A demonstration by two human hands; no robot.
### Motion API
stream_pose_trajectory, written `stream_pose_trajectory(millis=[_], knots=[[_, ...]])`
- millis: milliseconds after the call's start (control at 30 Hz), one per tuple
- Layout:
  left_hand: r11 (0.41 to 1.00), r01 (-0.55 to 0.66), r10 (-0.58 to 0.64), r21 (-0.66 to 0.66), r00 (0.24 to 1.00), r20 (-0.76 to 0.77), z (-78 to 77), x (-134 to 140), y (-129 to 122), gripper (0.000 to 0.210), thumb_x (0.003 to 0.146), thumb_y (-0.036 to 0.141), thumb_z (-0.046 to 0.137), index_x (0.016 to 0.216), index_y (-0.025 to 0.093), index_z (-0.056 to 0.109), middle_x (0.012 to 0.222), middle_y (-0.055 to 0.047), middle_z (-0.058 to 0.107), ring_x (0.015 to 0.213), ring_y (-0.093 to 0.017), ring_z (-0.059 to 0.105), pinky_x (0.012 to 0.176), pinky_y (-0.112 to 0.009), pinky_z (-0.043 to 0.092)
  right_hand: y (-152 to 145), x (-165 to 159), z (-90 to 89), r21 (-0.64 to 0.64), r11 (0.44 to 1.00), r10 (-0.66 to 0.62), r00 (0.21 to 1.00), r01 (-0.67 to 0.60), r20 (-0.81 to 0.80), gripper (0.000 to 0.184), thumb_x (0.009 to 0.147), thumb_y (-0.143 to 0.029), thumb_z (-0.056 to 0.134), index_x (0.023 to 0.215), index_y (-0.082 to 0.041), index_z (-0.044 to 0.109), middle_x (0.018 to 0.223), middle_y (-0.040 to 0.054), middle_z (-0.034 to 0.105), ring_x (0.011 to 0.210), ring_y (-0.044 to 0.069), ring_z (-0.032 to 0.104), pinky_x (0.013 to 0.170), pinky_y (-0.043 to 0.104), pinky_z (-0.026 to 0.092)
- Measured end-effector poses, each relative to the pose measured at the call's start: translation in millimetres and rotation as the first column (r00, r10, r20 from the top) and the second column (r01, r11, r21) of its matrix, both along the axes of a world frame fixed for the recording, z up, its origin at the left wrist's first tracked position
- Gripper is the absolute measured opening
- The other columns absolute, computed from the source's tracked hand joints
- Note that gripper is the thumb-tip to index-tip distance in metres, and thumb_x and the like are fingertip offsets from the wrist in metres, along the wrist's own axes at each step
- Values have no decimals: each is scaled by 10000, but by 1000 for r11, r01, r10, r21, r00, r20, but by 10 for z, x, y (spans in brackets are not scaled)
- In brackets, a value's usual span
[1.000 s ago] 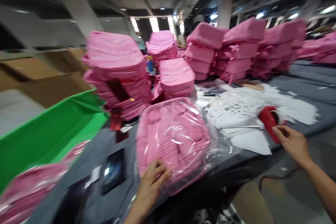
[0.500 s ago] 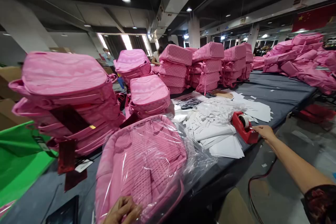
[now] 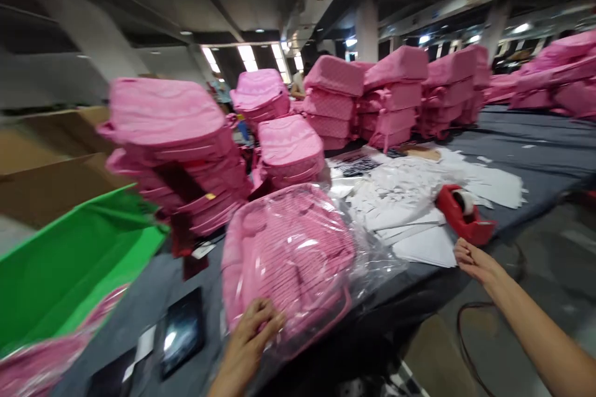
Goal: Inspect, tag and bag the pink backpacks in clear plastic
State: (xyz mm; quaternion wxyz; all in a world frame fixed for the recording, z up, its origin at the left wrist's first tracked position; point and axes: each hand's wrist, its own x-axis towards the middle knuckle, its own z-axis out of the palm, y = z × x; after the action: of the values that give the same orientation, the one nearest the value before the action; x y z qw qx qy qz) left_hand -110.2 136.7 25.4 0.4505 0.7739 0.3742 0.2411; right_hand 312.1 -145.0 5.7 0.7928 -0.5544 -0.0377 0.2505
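Note:
A pink backpack [image 3: 288, 248] lies on the table before me inside a clear plastic bag [image 3: 372, 260]. My left hand [image 3: 256, 325] is at the near side of the backpack, its fingers curled and closed on the plastic. Off to the right, my right hand [image 3: 475, 260] is closed in a pinch, just in front of the red tape dispenser [image 3: 465, 217] and apart from it. Whatever the pinched fingers hold is too small and blurred to make out. White paper sheets [image 3: 423, 242] lie left of the dispenser.
Stacked pink backpacks [image 3: 172, 136] stand at the left, with more stacks [image 3: 391, 93] behind. A phone [image 3: 183, 330] lies on the dark table [image 3: 554, 155]. A green-lined bin [image 3: 79, 254] and cardboard boxes [image 3: 51, 180] are at the left. A cable [image 3: 460, 335] hangs at the right.
My right hand has come away from the tape dispenser toward me, still pinched. My left hand stays at the bagged backpack. The view has turned left, showing more of the green bin.

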Motion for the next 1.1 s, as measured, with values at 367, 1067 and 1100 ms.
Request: stream_pose_trajectory(millis=[367, 1067, 1100], knots=[[999, -23, 25, 32, 997, -78, 87, 132, -56, 231, 803, 239, 644, 594, 182, 567, 823, 0, 507, 863, -170, 521, 809, -311, 404, 1534, -1439, 1173, -751, 223, 824, -291, -622, 486, 438, 910, -580, 580, 706, -205, 481, 636, -44, 409, 594, 109, 345, 556, 250, 281], [982, 96, -75, 161, 988, -133, 160, 42, -114, 251, 918, 348, 623, 721, 196, 660, 922, -36, 592, 956, -200, 558, 891, -350, 411, 1958, -1594, 637, -916, 347, 812, -426, -200, 400, 268, 822, -430, 725, 784, -219, 564, 747, 0, 653, 615, 144, 520, 560, 260, 243], [966, 135, -102, 219, 983, -153, 196, -9, -147, 210, 933, 354, 625, 799, 204, 686, 988, -47, 616, 1008, -208, 562, 930, -362, 404, 1970, -1588, 611, -918, 336, 811, -431, -209, 395, 273, 824, -437, 722, 781, -219, 564, 740, -2, 650, 610, 142, 521, 559, 258, 241]])
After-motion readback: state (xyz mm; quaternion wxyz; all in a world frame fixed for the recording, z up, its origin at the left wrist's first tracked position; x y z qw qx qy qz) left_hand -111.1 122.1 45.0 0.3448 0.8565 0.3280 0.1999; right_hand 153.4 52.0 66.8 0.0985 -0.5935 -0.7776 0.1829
